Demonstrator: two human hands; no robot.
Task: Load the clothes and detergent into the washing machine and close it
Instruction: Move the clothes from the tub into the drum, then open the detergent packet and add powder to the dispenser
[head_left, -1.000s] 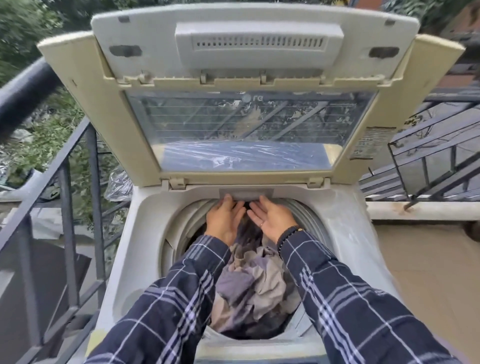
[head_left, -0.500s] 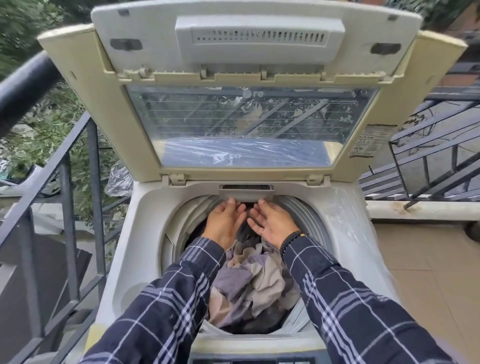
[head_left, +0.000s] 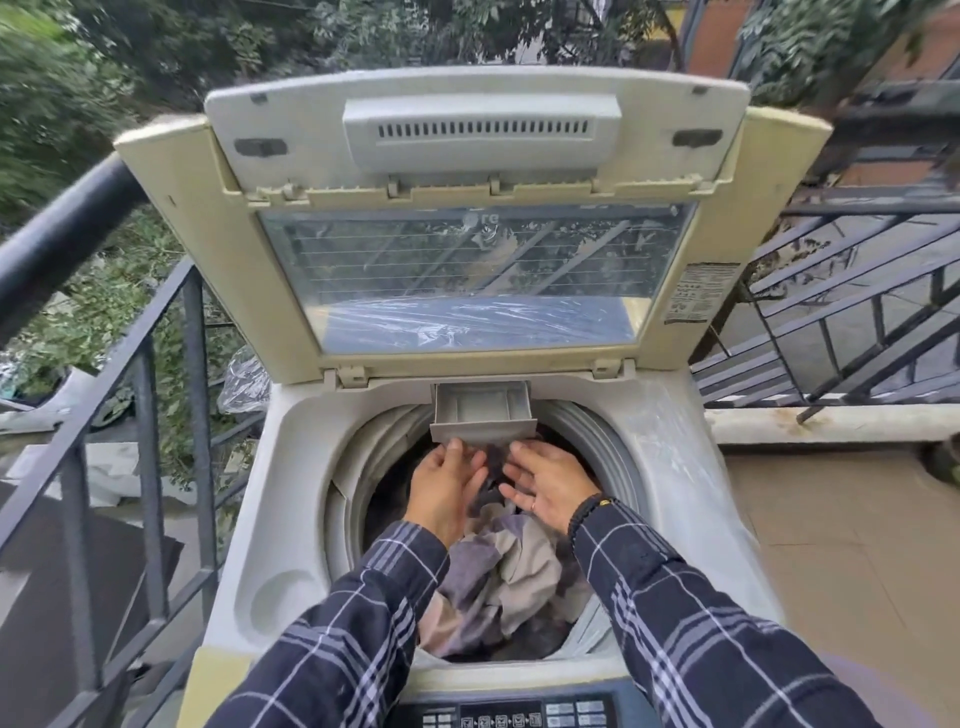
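Observation:
A white top-loading washing machine (head_left: 291, 467) stands with its lid (head_left: 197, 234) raised upright. Its drum holds a heap of grey, beige and dark clothes (head_left: 514, 566). At the back of the opening, a small grey detergent drawer (head_left: 483, 410) sticks out over the drum, and its compartments look empty. My left hand (head_left: 447, 488) reaches just under the drawer, fingertips touching its lower front edge. My right hand (head_left: 550, 483) is beside it with fingers spread, tips close to the drawer's front. Neither hand holds anything.
A dark control panel (head_left: 519, 714) runs along the machine's near edge. A black metal railing (head_left: 192, 364) stands close on the left with a plastic bag (head_left: 244, 379) behind it. More railing (head_left: 831, 322) is at the right, above a tiled floor (head_left: 857, 545).
The detergent drawer has slid out from the back of the opening over the drum. Both hands have drawn back toward me with it. The camera has tilted up.

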